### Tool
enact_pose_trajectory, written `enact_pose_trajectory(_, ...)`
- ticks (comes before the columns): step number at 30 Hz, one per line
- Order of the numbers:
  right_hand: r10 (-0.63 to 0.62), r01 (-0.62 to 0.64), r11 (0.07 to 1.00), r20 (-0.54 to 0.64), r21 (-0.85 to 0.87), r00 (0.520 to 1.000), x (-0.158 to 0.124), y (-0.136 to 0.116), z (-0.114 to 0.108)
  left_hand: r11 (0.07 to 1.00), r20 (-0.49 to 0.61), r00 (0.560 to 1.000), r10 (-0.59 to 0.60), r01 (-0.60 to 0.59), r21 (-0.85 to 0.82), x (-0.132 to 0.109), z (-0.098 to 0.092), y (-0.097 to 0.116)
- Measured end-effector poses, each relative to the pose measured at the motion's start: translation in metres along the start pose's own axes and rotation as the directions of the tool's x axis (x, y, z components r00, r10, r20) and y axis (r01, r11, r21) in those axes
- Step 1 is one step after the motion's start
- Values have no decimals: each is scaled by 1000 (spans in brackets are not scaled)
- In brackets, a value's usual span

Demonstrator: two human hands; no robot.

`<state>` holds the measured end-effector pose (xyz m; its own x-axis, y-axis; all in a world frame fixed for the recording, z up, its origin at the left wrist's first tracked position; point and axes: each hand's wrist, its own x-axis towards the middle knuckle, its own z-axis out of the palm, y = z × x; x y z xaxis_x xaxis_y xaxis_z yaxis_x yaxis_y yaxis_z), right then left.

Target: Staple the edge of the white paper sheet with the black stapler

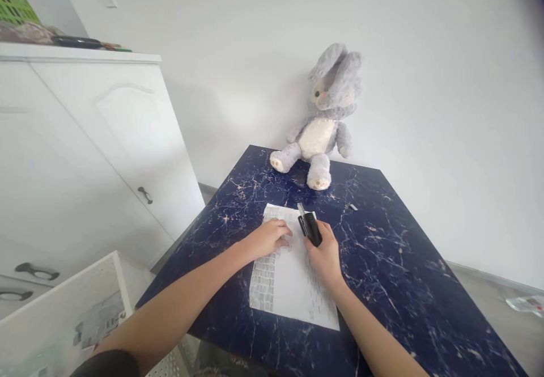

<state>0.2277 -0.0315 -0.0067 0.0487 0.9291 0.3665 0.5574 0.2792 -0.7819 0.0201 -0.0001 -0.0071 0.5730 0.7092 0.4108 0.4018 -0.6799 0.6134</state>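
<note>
My right hand (325, 252) is closed around a black stapler (311, 229), held over the upper right part of a printed sheet of paper (293, 286). A narrow metal piece juts from the stapler's far end. My left hand (270, 237) rests on the upper left of the paper with its fingers apart and slightly bent, a short way left of the stapler. Printed rows run along the sheet's left and right sides. To the right of the stapler lies a small grey-green piece (353, 207), too small to make out.
A grey plush rabbit (318, 136) sits at the back of the dark blue marbled table (391, 286), near the white wall. White cabinets (127, 122) stand on the left, with a white-framed bin (117, 280) below. A clear plastic item (525, 304) lies on the floor at right.
</note>
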Motion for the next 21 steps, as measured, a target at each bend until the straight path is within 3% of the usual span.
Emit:
enact_pose_trajectory(3,16,-15,1000,36,-22,999,0,2,0,994,-57,996,-62,67,82,-1,-19,-12)
enact_pose_trajectory(5,21,-18,999,61,-50,998,1,3,0,970,-184,967,-174,200,136,-5,-40,-26)
enact_pose_trajectory(8,13,-7,997,79,-78,997,1,6,-1,870,-394,842,-367,461,175,-13,-68,-48)
enact_pose_trajectory(11,-17,24,995,78,-93,997,1,9,-1,769,-423,763,-489,606,204,-21,-81,-63)
enact_pose_trajectory(13,-36,43,993,69,-112,997,0,11,-1,732,-388,759,-524,634,251,-23,-82,-67)
enact_pose_trajectory(17,-79,86,981,50,-175,996,1,10,-7,695,-347,796,-496,604,391,-23,-80,-71)
enact_pose_trajectory(21,-98,121,966,110,-229,989,4,9,-24,679,-312,826,-469,564,471,-21,-79,-76)
